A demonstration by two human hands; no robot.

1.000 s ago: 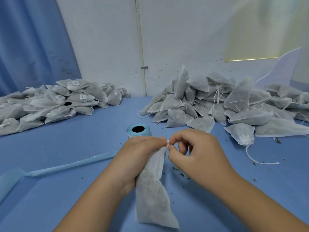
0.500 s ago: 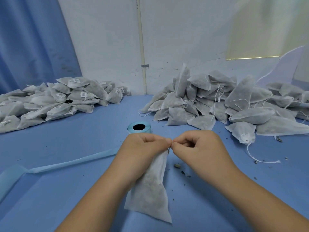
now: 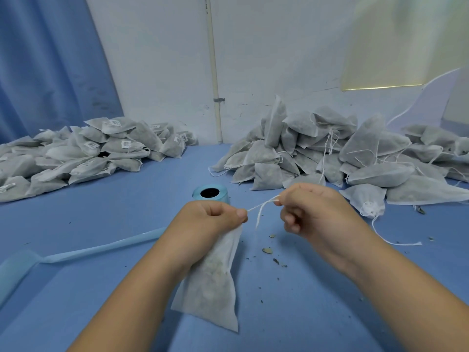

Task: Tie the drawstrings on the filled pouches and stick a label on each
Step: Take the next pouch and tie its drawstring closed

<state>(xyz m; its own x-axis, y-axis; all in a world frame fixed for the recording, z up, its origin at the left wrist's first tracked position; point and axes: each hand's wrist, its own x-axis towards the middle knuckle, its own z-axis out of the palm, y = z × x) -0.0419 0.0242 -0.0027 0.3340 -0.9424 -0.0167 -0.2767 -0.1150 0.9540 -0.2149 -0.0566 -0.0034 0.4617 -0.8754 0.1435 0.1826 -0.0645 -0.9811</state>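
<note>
1. While the pouch (image 3: 213, 283) is held near centre over the table (image 3: 121, 219), my left hand (image 3: 205, 222) grips its neck.
2. My right hand (image 3: 312, 212) pinches the drawstring (image 3: 261, 205), drawn taut rightward.
3. Risk: excess pull may snap the drawstring or tear the fabric, spilling contents.

Rm corner: white wall (image 3: 157, 59) at back, blue curtain (image 3: 45, 67) hung at L, blue work surface (image 3: 121, 214) spread below.
A thin white pipe (image 3: 212, 59) is run vert. down the wall and held by a small bracket (image 3: 218, 99) near its lower end. Paint is cracked and scuffed nr the wall's base. At upper R a pale yellow, softly lit panel (image 3: 406, 39) is seen, w/ a bright strip along its bottom edge. Light is even and diffuse.
</note>
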